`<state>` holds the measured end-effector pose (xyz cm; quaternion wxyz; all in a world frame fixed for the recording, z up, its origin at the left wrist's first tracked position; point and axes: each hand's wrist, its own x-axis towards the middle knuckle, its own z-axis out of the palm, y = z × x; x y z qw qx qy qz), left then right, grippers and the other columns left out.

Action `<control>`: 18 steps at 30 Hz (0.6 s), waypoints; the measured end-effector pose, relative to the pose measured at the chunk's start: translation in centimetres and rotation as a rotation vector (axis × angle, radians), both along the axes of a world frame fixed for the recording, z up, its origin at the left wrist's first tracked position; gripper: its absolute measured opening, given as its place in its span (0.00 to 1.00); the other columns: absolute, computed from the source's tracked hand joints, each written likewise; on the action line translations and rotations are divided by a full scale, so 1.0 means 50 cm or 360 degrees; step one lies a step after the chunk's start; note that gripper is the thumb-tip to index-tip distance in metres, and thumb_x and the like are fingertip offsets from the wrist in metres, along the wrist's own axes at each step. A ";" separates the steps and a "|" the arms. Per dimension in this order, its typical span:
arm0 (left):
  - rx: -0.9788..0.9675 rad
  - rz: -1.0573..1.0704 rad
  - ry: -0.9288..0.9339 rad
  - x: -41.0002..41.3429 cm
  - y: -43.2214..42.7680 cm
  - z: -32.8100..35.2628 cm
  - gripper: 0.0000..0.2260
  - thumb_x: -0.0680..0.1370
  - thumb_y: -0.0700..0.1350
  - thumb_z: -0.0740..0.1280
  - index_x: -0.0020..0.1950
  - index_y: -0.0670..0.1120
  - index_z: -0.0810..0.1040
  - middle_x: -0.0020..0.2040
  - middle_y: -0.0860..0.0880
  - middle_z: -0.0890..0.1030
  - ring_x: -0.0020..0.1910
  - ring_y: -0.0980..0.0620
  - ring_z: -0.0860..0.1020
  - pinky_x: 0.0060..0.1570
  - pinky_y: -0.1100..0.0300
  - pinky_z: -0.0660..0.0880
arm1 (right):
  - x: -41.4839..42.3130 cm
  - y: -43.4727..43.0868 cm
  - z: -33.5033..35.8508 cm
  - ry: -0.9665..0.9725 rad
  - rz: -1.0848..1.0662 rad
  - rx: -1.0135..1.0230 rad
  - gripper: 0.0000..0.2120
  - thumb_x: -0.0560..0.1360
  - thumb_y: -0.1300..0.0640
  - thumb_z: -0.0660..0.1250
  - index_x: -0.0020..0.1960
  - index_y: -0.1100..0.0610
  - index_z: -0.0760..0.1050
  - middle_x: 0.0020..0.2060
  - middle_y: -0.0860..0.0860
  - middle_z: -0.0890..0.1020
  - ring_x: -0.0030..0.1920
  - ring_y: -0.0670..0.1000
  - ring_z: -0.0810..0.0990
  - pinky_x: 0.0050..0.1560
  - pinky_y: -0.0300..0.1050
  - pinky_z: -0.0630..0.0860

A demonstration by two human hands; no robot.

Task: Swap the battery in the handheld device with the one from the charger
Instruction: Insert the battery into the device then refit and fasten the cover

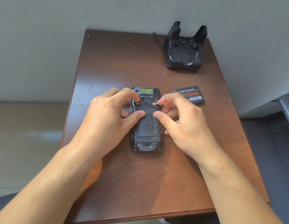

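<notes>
A black handheld device [146, 135] lies face down in the middle of the brown table [124, 62], its textured battery cover in place. My left hand [108, 117] rests on its left side, thumb on the cover and forefinger at the left round latch [138, 103]. My right hand [182, 120] rests on its right side, thumb on the cover, forefinger pinching the right round latch [154, 103]. A loose black battery [189, 95] with a red label lies on the table to the right of the device. The black charger cradle [185, 49] stands at the back right with nothing in its slots.
A thin black cable [157, 41] runs from the charger's left side toward the wall. The table ends close behind the charger against a grey wall. A grey perforated surface [273, 143] lies off the table's right edge.
</notes>
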<state>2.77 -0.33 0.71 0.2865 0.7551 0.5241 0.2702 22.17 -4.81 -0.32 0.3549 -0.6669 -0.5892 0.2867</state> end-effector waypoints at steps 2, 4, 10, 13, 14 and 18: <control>0.0011 -0.0017 0.0042 -0.002 0.006 0.004 0.10 0.71 0.56 0.72 0.50 0.55 0.78 0.44 0.52 0.78 0.31 0.57 0.82 0.42 0.57 0.79 | 0.000 0.001 -0.001 0.0003 -0.0005 -0.0009 0.10 0.75 0.53 0.75 0.55 0.47 0.78 0.44 0.45 0.80 0.42 0.49 0.82 0.43 0.52 0.85; 0.0013 -0.0017 0.0058 -0.002 0.010 0.005 0.10 0.71 0.55 0.73 0.49 0.54 0.78 0.43 0.52 0.78 0.30 0.58 0.81 0.41 0.61 0.77 | 0.000 0.001 -0.002 0.0005 -0.0011 -0.0006 0.10 0.75 0.53 0.75 0.55 0.47 0.78 0.44 0.45 0.80 0.41 0.49 0.82 0.43 0.53 0.85; -0.0017 0.0081 -0.0074 0.001 0.000 -0.001 0.10 0.71 0.51 0.76 0.46 0.51 0.79 0.42 0.51 0.79 0.31 0.53 0.82 0.42 0.54 0.80 | -0.004 -0.003 -0.009 0.0016 -0.0043 0.0039 0.11 0.75 0.54 0.75 0.55 0.48 0.79 0.43 0.45 0.79 0.40 0.50 0.82 0.43 0.55 0.84; 0.0004 0.0137 -0.0090 0.003 -0.006 -0.004 0.09 0.71 0.52 0.76 0.46 0.52 0.79 0.40 0.52 0.79 0.31 0.56 0.82 0.41 0.54 0.80 | -0.006 -0.005 -0.011 0.0022 -0.0058 0.0067 0.10 0.75 0.55 0.75 0.55 0.49 0.79 0.44 0.46 0.80 0.40 0.51 0.82 0.43 0.55 0.84; 0.0017 0.0160 -0.0087 0.004 -0.008 -0.005 0.10 0.71 0.52 0.76 0.47 0.52 0.80 0.39 0.52 0.79 0.31 0.57 0.82 0.41 0.54 0.80 | -0.007 -0.005 -0.012 0.0025 -0.0063 0.0074 0.10 0.75 0.55 0.75 0.55 0.49 0.79 0.44 0.46 0.80 0.40 0.51 0.82 0.43 0.56 0.84; 0.0040 0.0228 -0.0082 0.006 -0.013 -0.008 0.10 0.70 0.54 0.76 0.47 0.53 0.81 0.41 0.53 0.81 0.34 0.59 0.82 0.42 0.53 0.79 | -0.009 -0.008 -0.012 -0.0012 -0.0080 0.0094 0.10 0.75 0.54 0.75 0.56 0.49 0.79 0.45 0.47 0.80 0.40 0.51 0.82 0.42 0.55 0.84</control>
